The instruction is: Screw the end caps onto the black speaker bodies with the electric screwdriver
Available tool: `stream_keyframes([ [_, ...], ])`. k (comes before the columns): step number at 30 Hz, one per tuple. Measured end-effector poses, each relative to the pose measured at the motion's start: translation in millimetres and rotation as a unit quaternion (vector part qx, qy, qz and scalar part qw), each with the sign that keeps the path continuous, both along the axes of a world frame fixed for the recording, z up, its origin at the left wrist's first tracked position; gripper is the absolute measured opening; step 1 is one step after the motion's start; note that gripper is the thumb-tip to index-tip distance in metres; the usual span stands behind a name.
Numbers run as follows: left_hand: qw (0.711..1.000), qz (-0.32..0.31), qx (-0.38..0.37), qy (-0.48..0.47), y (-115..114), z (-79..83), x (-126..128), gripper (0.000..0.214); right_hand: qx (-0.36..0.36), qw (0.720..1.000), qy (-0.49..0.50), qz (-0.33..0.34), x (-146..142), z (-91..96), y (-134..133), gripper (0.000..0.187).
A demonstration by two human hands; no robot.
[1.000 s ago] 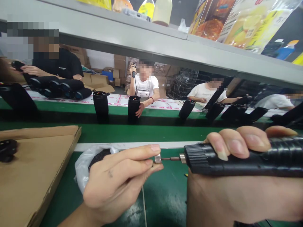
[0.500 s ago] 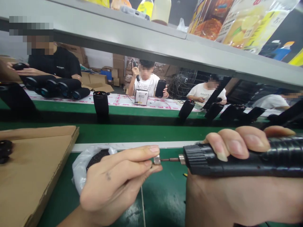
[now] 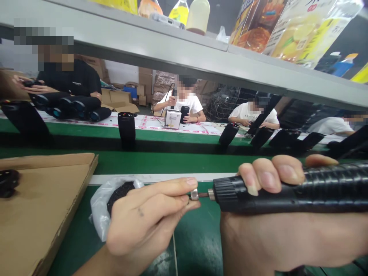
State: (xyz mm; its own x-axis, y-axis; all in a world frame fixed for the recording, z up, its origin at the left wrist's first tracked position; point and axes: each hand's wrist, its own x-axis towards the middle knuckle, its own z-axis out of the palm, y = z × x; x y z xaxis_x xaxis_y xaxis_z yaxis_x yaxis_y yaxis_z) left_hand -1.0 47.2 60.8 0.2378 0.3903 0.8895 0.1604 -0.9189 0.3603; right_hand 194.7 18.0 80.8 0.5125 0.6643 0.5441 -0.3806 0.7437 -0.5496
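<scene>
My right hand [image 3: 273, 176] is wrapped around a black electric screwdriver [image 3: 322, 191], which lies level with its tip toward the left. Its thin bit [image 3: 203, 195] runs into a small silver metal ring [image 3: 194, 194]. The fingertips of my left hand [image 3: 149, 214] pinch at this ring from the left; whatever else they hold there is hidden. Just behind my left hand stands a clear plastic bag [image 3: 99, 207] with small black pieces [image 3: 119, 195] in it.
At left lies a cardboard tray [image 3: 37, 214] with black parts [image 3: 8, 182]. Black cylindrical speakers [image 3: 127, 128] stand along the green line [image 3: 172, 163]. A grey shelf [image 3: 143, 46] with bottles crosses above. Several co-workers [image 3: 184, 99] sit opposite.
The screwdriver and my right hand have moved left, and less of the bit shows beside the ring. My left hand has shifted slightly right. The co-worker opposite has lowered their tool and black cylinder.
</scene>
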Motion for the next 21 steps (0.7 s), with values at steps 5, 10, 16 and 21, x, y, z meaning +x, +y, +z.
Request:
stream_keyframes([
  [5, 0.996, -0.033, -0.055, -0.057, -2.1, -2.4, 3.6, 0.017, -0.048, 0.999, -0.002, 0.006, -11.4, 12.5, 6.9, 0.071],
  [10, 0.973, -0.081, -0.175, -0.130, -7.0, 1.1, 5.5, 0.023, -0.050, 0.999, -0.011, 0.007, -22.9, 23.9, 9.1, 0.072],
  [16, 0.926, -0.167, -0.290, -0.174, -6.0, 7.1, 8.6, 0.029, -0.051, 0.998, -0.023, 0.009, -31.0, 26.7, 8.8, 0.074],
  [21, 0.916, -0.191, -0.322, -0.145, -3.7, 11.1, 5.9, 0.026, -0.038, 0.999, -0.031, -0.001, -35.2, 20.9, 0.0, 0.072],
])
